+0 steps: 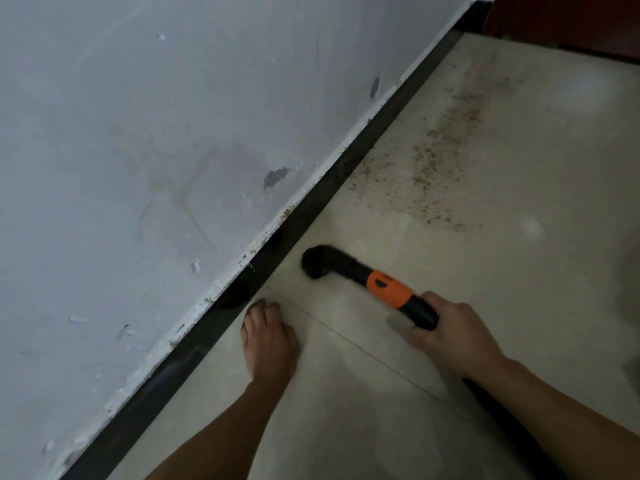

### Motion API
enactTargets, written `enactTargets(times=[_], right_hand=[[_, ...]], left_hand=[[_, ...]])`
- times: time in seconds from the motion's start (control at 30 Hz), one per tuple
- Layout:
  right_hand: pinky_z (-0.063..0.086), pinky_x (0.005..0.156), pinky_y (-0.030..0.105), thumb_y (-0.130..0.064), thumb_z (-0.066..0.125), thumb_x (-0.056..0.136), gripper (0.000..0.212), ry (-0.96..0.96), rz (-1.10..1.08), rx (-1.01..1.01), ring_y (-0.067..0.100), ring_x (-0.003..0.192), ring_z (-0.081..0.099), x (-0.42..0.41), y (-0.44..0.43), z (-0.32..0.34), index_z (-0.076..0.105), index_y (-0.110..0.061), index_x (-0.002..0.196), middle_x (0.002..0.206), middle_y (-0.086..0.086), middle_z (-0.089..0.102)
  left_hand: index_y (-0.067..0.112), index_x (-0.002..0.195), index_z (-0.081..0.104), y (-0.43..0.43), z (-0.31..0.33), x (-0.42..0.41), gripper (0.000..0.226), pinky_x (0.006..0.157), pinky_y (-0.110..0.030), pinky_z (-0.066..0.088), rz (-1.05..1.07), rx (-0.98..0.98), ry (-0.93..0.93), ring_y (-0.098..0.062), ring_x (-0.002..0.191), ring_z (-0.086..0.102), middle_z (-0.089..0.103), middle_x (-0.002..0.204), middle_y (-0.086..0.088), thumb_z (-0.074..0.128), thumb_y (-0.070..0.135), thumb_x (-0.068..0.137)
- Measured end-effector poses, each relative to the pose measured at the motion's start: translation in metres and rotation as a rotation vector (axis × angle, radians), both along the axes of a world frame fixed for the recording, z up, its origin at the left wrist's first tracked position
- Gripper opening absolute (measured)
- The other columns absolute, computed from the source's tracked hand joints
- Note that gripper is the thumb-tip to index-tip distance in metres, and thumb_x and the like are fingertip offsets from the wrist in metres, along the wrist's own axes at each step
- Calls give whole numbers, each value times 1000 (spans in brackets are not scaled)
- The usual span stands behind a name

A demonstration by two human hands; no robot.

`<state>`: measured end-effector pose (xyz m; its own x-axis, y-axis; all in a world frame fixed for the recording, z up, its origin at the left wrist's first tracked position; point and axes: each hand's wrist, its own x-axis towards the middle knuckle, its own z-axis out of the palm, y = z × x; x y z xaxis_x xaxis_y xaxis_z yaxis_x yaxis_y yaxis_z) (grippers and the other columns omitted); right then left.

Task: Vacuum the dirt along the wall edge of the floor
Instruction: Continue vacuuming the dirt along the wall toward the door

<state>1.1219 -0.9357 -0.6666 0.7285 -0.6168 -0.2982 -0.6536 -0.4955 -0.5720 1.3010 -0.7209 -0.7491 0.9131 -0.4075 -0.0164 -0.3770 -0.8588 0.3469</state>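
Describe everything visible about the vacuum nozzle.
The vacuum nozzle is a black tube, plastic by its look, with an orange collar midway and a bent, rounded head. It lies low over the pale tile floor, head near the dark baseboard, short of the dirt. The right hand grips its rear end.

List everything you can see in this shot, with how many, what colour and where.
Vacuum nozzle: one, black with an orange collar, low over the floor near the skirting.
Dirt: one scattered patch, brownish, on the floor ahead of the nozzle.
Floor: beige tiles, right half.
Skirting: one, black strip, along the wall base.
Wall: one, white, scuffed, left half.
Left hand: one, flat on the floor by the skirting.
Right hand: one, gripping the nozzle's rear end.
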Motion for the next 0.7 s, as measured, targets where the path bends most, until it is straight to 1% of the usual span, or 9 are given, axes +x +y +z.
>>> enactTargets(times=[0.07,0.1,0.17,0.27,0.37,0.43,0.53,0.6,0.7], right_hand=[[48,56,34,-30,73,76,21,16,-127,-62,23,62,61,-19,-19,3,55,-25,86,67,1,62],[48,56,34,-27,73,76,21,23,-174,-80,22,61,60,-31,-27,4,54,-25,85,66,1,61],[48,55,35,-23,74,76,21,44,-252,-90,22,58,60,-59,-39,3,54,-24,82,65,3,61],[46,51,34,-19,75,76,20,26,-395,-80,21,55,60,-102,-55,-1,55,-25,79,61,3,61],[44,49,31,-18,75,77,20,-8,-572,-112,23,54,59,-128,-78,-5,56,-24,78,60,4,61],[47,52,33,-20,74,77,19,-40,-664,-107,27,55,60,-134,-93,-7,55,-23,77,61,7,61],[46,51,31,-23,72,77,17,-83,-698,-97,25,55,60,-129,-105,-14,55,-25,76,61,5,61],[42,48,28,-23,72,74,17,-88,-643,-78,19,54,59,-119,-106,-19,56,-29,76,60,0,61],[42,46,27,-22,72,72,17,-95,-561,-13,16,49,57,-101,-111,-20,58,-32,74,58,-3,60]], left_hand=[[2,122,58,-17,0,2,38,105,-45,37,-85,-14,-23,-37,123,45,50,135,-21,45,15,88],[2,122,58,-27,0,3,37,106,-46,37,-126,-17,-23,-37,125,44,49,135,-21,47,14,89],[0,123,57,-52,0,4,35,107,-46,36,-203,-21,-11,-38,126,44,48,135,-23,51,10,90],[-1,126,54,-95,0,4,36,111,-43,30,-301,-6,2,-37,130,39,45,139,-24,48,12,93],[2,134,47,-137,-3,12,42,113,-41,25,-346,33,-20,-34,136,33,39,145,-21,44,18,96],[1,140,41,-158,-6,16,47,116,-41,21,-324,57,-26,-34,139,29,35,149,-21,40,21,98],[-3,144,35,-171,-14,14,52,120,-44,12,-279,65,-37,-38,143,22,28,153,-27,39,23,100],[-4,145,34,-171,-19,11,54,120,-46,10,-274,71,-57,-40,144,21,27,153,-29,38,24,99],[-4,145,35,-172,-21,11,54,121,-46,11,-264,79,-59,-39,144,21,28,154,-28,39,24,99]])
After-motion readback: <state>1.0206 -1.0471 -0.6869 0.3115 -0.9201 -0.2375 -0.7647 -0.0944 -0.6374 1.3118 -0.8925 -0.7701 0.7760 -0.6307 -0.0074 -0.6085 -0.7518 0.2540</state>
